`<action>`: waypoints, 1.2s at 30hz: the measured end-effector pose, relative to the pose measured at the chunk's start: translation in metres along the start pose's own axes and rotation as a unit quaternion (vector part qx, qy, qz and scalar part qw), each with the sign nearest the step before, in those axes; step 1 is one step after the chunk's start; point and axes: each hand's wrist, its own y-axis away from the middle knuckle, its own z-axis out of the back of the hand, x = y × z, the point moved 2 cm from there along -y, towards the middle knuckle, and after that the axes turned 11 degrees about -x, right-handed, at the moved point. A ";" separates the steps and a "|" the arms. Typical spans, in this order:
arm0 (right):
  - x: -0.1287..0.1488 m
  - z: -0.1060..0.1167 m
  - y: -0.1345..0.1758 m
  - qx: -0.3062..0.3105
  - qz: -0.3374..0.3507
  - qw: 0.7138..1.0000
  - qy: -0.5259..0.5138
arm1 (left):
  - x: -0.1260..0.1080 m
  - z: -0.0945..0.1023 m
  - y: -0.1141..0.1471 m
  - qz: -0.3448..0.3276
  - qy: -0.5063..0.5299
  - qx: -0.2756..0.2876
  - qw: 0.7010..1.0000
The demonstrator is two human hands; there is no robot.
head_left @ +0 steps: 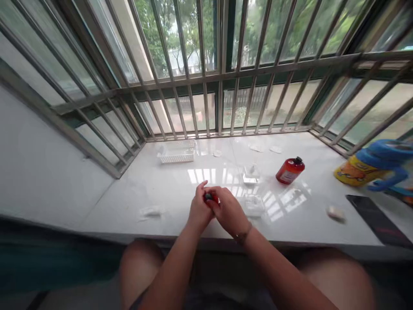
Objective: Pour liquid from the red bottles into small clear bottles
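Note:
Above the front part of the white sill, my two hands meet around a small red bottle with a black cap (208,196). My left hand (200,207) is wrapped round it from the left, one finger sticking up. From the right, my right hand (228,209) closes over the bottle, its thumb close to the cap. Most of the bottle is hidden by fingers. Just right of my hands lies a clear plastic box (254,205), with a second small clear container (251,175) behind it.
On the white sill (129,189) are a white basket (177,152), a large red bottle (290,170), a blue-and-yellow flask (371,165), a dark phone (377,217), a blurred pale lump (336,213) and a crumpled wrapper (151,212). Metal bars (220,82) close off the back.

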 end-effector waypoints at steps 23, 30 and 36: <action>0.036 0.136 0.020 -0.316 -0.131 0.939 0.026 | 0.057 0.131 0.012 -0.192 -0.318 -0.126 0.920; -0.018 0.224 0.017 -0.373 -0.144 0.862 0.312 | 0.115 0.205 -0.013 -0.131 -0.550 -0.083 0.821; -0.090 0.256 0.016 -0.360 -0.138 0.833 0.397 | 0.121 0.205 -0.006 -0.135 -0.540 -0.063 0.829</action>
